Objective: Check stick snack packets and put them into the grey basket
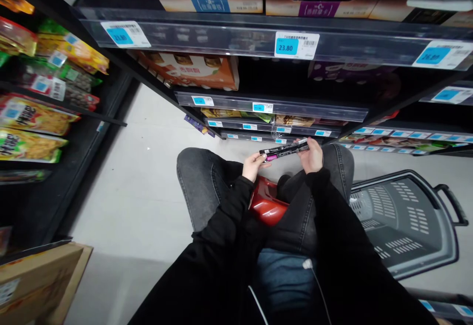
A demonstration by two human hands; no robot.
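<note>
Shop shelves (258, 44) stood ahead, stacked in tiers with blue price tags (287, 46) along their rails and boxes of goods behind them. Snack bags (29, 115) hung on a rack to the left, and pale floor (140, 201) ran between the two. A grey basket (402, 221) sat on the floor at the right, beside the person's knee. A carton (37, 275) lay at the lower left corner.

The person sat low, knees in dark jeans raised, with something red (266, 206) showing between the legs. Both arms in black sleeves reached forward over the lap.

A slim black pack (284, 150) with a pink mark near its left end was held level in the air above the knees, in front of the lowest shelf rails. The left hand (253, 166) gripped the pack's left end, its fingers curled under and its thumb on top; the pack stuck out to the right from that grip. The right hand (313, 155) was clenched round the pack's right end, so the pack's middle stretched bare between the two grips. The pack tilted slightly, with its right end higher than its left. It touched nothing but the two hands, and it stood well apart from the basket.
</note>
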